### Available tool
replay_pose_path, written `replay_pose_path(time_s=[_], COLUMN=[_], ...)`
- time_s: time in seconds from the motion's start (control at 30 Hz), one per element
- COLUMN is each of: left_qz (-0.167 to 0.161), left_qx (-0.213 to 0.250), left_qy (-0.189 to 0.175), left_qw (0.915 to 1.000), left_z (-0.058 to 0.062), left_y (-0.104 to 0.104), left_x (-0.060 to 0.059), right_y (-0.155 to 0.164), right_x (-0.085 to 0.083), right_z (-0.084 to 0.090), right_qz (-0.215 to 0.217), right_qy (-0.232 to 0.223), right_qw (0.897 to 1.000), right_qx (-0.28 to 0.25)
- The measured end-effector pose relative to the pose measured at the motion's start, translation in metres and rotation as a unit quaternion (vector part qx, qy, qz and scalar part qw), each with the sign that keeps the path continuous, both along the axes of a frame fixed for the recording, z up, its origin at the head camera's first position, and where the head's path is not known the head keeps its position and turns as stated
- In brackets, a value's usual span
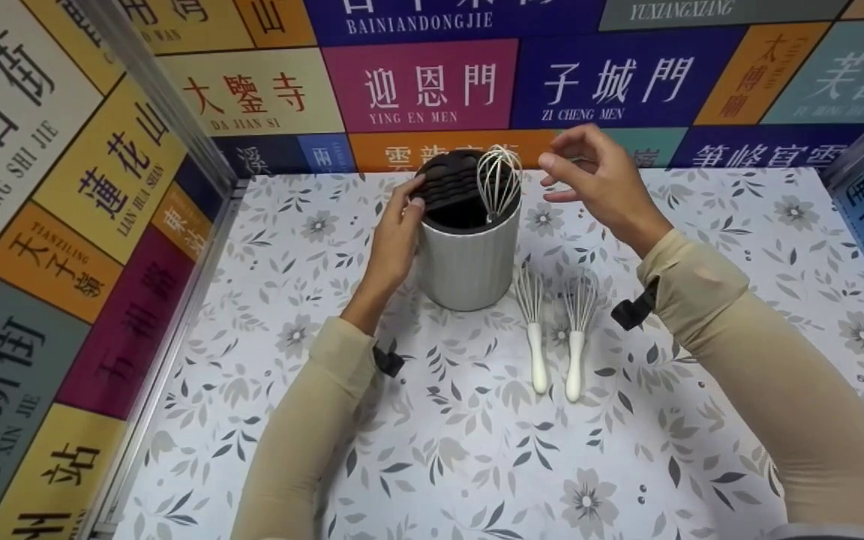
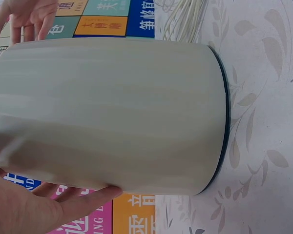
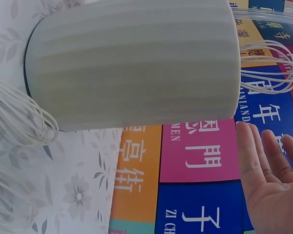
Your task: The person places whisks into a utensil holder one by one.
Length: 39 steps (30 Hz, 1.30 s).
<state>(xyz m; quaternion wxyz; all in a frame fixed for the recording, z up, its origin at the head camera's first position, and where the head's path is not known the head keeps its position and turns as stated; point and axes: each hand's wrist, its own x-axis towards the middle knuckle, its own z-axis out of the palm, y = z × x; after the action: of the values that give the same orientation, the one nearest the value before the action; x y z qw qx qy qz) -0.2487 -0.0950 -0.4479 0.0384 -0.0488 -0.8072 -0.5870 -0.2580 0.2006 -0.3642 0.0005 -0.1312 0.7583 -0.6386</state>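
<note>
Left hand (image 1: pixel 394 240): grasping the container (image 1: pixel 468 274) up near the rim, thumb on the near side, fingers round the far-left side. Thumb lies against the outer wall in the left wrist view.

Right hand (image 1: pixel 604 180): released, nothing in it. Fingers apart and slightly bent, near the whisk in the container (image 1: pixel 499 184) with a visible gap to the wires.

Container stands upright on the worktop (image 1: pixel 312 465), toward the far edge, between the two hands. Pale ribbed outer wall, dark rim. Black wavy insert (image 1: pixel 447 180) fills the left and back of the opening; front part is a dark gap. The whisk in it sits on the right side of the opening, wire head up above the rim; handle hidden inside.

Two more on the worktop, just right of the container's base: left loose whisk (image 1: pixel 535 337) and right loose whisk (image 1: pixel 577 337). Side by side, wire heads toward the back, pale handles toward the person. Left one's head is right by the container's base.

Worktop cover is white with grey flowers and leaves. Printed panels (image 1: pixel 421 86) stand behind. Person's sleeves (image 1: pixel 732 322) are tan, black strap (image 1: pixel 633 311) at the right cuff.
</note>
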Motion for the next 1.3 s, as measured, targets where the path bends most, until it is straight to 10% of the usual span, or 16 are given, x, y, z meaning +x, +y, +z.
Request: replay_pose_path(time_s=[0.6, 1.3], left_qz=[0.002, 0.000], left_qx=[0.014, 0.020], left_qy=[0.008, 0.002], left_qw=[0.9999, 0.9998], left_z=[0.001, 0.000], left_y=[0.000, 0.001], left_x=[-0.001, 0.001], right_y=[0.045, 0.069], right_x=[0.032, 0.080], right_z=[-0.016, -0.086], right_qz=[-0.056, -0.073], right_qy=[0.000, -0.192], right_qw=[0.995, 0.960], right_qx=[0.077, 0.189])
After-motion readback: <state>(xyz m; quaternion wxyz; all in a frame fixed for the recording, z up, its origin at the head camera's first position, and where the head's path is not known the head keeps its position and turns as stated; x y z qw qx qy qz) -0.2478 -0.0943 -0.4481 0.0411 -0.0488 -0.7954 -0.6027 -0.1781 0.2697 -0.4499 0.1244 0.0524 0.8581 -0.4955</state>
